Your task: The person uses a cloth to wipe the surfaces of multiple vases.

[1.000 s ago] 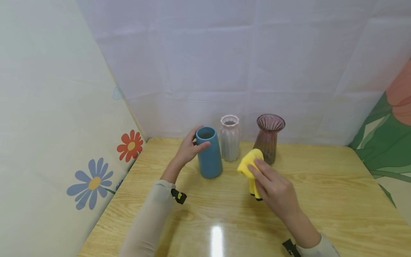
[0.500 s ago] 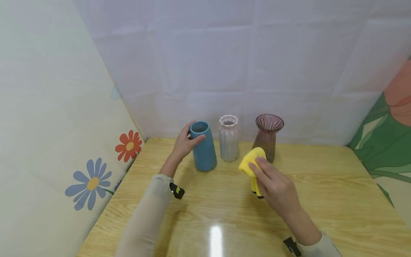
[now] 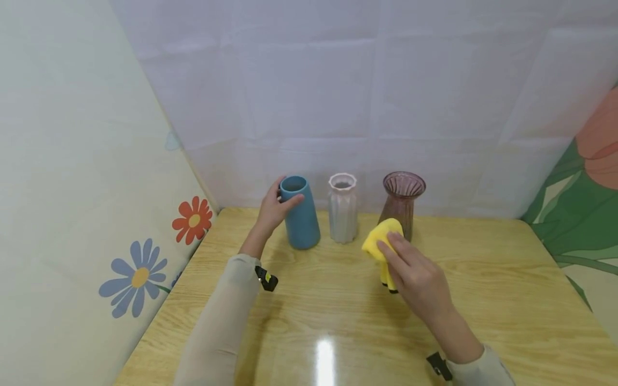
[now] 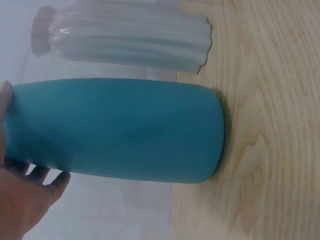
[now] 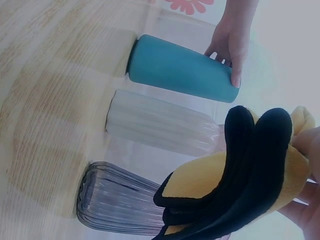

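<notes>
My left hand [image 3: 272,209] grips a blue vase [image 3: 302,221] near its top, thumb across the front of the rim and fingers behind. The vase stands upright at the left of the row, its base close on the tabletop in the left wrist view. In my right hand [image 3: 421,279] is a bunched yellow cloth [image 3: 381,238], pinched between thumb and fingers. Black edging [image 5: 260,160] on the hanging folds of the cloth shows in the right wrist view. The cloth overlaps the purple glass vase [image 3: 402,201] in the head view.
A white fluted vase [image 3: 343,214] stands between the blue and purple vases. All three are near the back of the wooden table [image 3: 299,316], before a pale hanging sheet [image 3: 309,96]. A flower-printed sheet [image 3: 72,161] borders the left side.
My left hand has shifted the blue vase back and to the left, away from the white vase. The right hand, still holding the cloth, has moved slightly forward.
</notes>
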Action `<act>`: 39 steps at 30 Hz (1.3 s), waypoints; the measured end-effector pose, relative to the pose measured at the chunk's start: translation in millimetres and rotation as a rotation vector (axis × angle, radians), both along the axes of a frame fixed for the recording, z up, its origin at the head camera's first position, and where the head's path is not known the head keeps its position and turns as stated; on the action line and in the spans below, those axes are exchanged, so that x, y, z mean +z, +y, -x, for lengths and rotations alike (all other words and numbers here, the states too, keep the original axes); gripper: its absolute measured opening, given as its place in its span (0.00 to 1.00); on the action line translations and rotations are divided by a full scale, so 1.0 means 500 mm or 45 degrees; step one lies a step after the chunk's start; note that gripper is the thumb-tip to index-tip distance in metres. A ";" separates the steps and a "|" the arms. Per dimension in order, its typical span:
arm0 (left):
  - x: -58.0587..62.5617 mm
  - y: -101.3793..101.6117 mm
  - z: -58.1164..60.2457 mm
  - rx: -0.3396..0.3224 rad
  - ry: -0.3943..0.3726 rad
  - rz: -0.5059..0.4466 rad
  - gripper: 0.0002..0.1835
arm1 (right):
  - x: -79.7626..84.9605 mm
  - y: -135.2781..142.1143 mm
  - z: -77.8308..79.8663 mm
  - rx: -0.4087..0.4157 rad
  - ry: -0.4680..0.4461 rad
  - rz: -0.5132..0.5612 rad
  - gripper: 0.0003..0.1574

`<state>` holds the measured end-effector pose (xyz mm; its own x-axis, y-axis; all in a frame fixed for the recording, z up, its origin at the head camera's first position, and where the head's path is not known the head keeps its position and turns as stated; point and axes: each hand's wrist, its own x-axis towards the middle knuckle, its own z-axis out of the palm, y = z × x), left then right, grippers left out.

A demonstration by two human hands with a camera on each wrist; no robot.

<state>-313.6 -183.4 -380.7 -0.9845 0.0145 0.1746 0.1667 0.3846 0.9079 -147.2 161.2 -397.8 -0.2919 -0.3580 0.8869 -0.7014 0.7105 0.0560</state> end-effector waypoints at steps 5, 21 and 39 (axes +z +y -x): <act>0.004 0.002 0.005 0.056 -0.012 -0.028 0.54 | 0.003 0.001 0.002 -0.003 -0.011 0.003 0.21; 0.012 0.012 0.006 0.209 0.058 0.010 0.52 | 0.010 -0.015 0.030 -0.006 0.041 0.026 0.20; 0.042 0.081 -0.053 0.179 0.621 0.262 0.37 | 0.006 -0.041 0.075 0.006 -0.002 0.037 0.19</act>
<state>-287.2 -143.1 -359.6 -0.7850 -0.0292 0.6188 0.4837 0.5953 0.6417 -184.8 140.7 -394.9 -0.2913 -0.3333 0.8967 -0.7048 0.7085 0.0344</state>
